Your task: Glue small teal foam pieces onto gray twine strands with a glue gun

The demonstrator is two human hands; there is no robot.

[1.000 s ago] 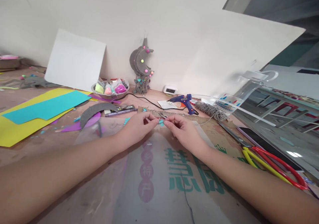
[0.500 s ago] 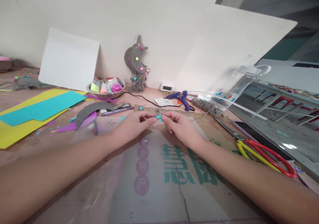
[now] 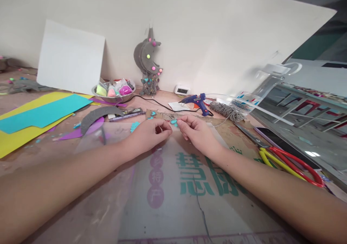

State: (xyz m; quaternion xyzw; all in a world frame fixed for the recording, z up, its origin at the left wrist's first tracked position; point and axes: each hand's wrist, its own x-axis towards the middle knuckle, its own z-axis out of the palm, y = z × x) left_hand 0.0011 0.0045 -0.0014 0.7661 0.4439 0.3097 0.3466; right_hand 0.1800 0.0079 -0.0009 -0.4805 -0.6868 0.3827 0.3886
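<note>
Between the thumb and forefinger of my right hand point(image 3: 193, 128) is a small turquoise foam-like piece point(image 3: 174, 122). A short gap to the left, my left hand point(image 3: 151, 133) is curled with thumb and fingertips together; whatever is between them, if anything, is hidden. Both hands hover over the far part of a translucent sheet point(image 3: 168, 215), which covers printed cardboard. Several small turquoise cut pieces point(image 3: 135, 127) lie just beyond my left hand. Small turquoise hearts point(image 3: 153, 113) rest on a cardboard strip point(image 3: 162, 116) behind my fingers.
A blue glue gun point(image 3: 199, 102), grey cord point(image 3: 226, 111) and white clock point(image 3: 182, 90) stand behind. Scissors point(image 3: 292, 161) and a phone point(image 3: 284, 146) lie right. Coloured sheets point(image 3: 48, 112), a grey crescent point(image 3: 99, 115) and a bowl point(image 3: 114, 98) are left. A moon ornament point(image 3: 148, 61) hangs behind.
My left fingertips have come away from the turquoise piece, which stays in my right hand and shows more fully. The camera view has tilted slightly, revealing more turquoise pieces behind the hands.
</note>
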